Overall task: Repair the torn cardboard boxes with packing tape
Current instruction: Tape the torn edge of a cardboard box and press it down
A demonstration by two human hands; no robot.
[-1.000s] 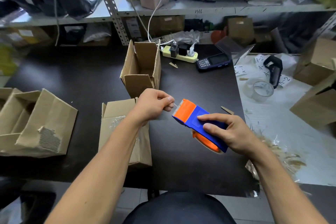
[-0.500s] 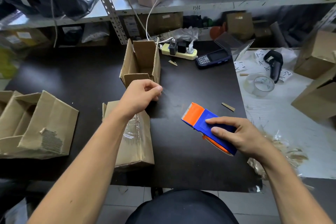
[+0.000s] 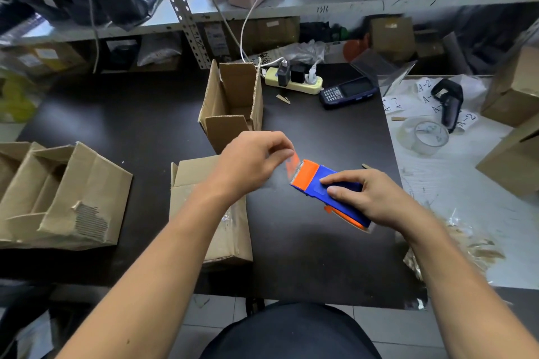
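My right hand [image 3: 370,198] grips a blue and orange tape dispenser [image 3: 318,181] above the dark table [image 3: 306,242]. My left hand [image 3: 250,160] pinches the clear tape end [image 3: 291,165] close to the dispenser's toothed blade. Under my left forearm lies a flattened cardboard box [image 3: 233,230] with clear tape across it. An open upright box [image 3: 233,102] stands behind it. At the left sits a torn box [image 3: 61,201] with its corrugation exposed.
A clear tape roll [image 3: 425,138], a black scanner [image 3: 449,102] and labelled papers lie on the white surface at the right. A power strip [image 3: 294,83] and a handheld terminal [image 3: 348,90] sit at the back. More boxes [image 3: 513,90] stand at far right, with shelving behind.
My left hand pulled away to the upper left from the dispenser, then came back beside the blade. My right hand with the dispenser shifted slightly right and back.
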